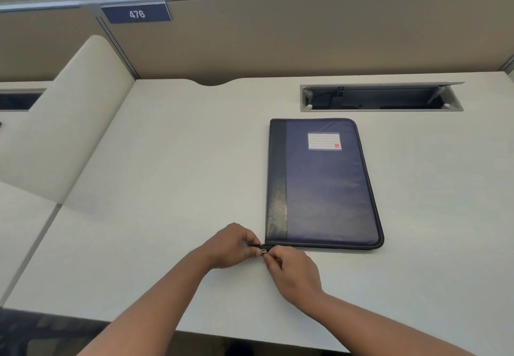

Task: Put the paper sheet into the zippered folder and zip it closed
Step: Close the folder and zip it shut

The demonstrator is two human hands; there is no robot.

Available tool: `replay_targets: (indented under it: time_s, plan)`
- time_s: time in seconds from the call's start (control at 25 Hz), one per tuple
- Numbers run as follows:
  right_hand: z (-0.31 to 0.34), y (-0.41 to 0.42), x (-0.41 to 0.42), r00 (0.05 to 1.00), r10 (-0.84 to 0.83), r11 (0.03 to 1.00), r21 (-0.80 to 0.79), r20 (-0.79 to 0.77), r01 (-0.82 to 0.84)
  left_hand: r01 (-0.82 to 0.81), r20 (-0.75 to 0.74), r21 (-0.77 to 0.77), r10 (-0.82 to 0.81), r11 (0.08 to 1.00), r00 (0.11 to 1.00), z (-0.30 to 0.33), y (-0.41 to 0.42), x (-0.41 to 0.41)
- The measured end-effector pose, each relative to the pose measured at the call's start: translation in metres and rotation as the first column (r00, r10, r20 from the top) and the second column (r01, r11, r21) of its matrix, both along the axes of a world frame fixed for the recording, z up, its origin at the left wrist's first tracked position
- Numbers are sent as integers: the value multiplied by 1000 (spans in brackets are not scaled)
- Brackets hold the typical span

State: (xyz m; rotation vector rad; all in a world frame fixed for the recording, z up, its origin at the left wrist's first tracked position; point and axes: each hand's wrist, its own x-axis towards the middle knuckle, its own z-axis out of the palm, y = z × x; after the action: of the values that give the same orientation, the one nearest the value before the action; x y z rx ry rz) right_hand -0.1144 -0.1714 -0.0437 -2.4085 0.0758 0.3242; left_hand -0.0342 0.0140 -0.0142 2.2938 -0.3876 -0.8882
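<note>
A dark blue zippered folder with a black spine strip and a white label lies flat and closed on the desk. No paper sheet shows outside it. Both hands meet at the folder's near left corner. My left hand pinches the black end of the zipper tape at that corner. My right hand pinches the small metal zipper pull just beside the left fingers.
An open cable tray slot is cut into the desk behind the folder. A tan partition wall with a "476" sign closes the back. A beige side divider rises at the left. The desk's front edge runs below my forearms.
</note>
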Motion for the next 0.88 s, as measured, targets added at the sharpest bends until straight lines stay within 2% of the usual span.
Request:
replay_targets:
  time_s: [0.2,0.36,0.68,0.8,0.88]
  plan:
    - [2,-11,7,999,13,988,-156,53,-5,12,230,194,-57,981,972,-2,-1,1]
    - [6,-31,9,998,-9,963,-267,58,24,49,304,274,-135,960,943,0,-2,7]
    - [13,-85,-5,987,-66,949,-296,144,107,180,228,422,-297,888,927,8,-15,24]
    - [12,-90,-6,986,-102,951,-278,129,134,234,127,445,-320,864,939,10,-28,29]
    - [9,-92,-7,986,-122,955,-257,114,148,242,119,488,-339,838,933,13,-35,31]
